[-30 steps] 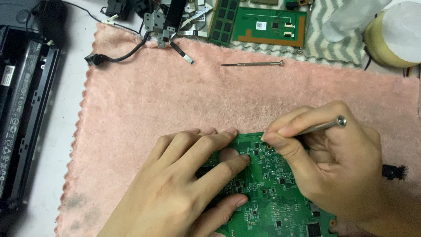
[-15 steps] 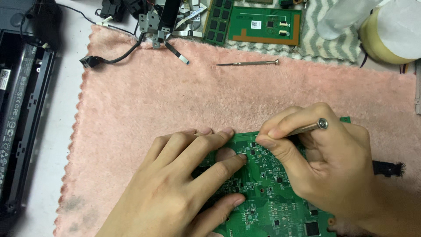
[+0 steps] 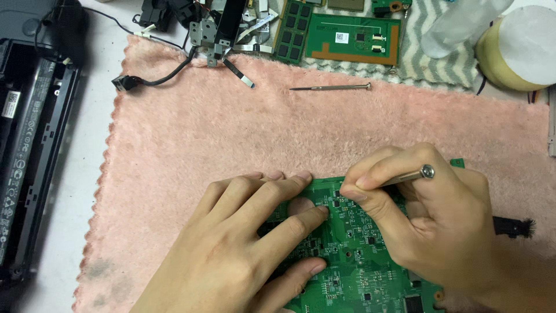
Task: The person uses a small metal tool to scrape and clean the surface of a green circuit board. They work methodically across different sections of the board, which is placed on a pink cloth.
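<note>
Lower now: slim metal screwdriver [image 3: 414, 175], green board [image 3: 353, 255].

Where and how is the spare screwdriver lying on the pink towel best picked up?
Grip the spare screwdriver at mid-shaft, coming straight down with fingers pinching across it. It lies flat and nearly level on the pink towel, thin tip to the left, round cap to the right, with bare towel on both long sides.

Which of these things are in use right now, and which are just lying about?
In use: left hand, right hand, screwdriver it holds, green circuit board, pink towel.

Lying about: spare screwdriver, memory stick, black cable, tape roll.
</note>
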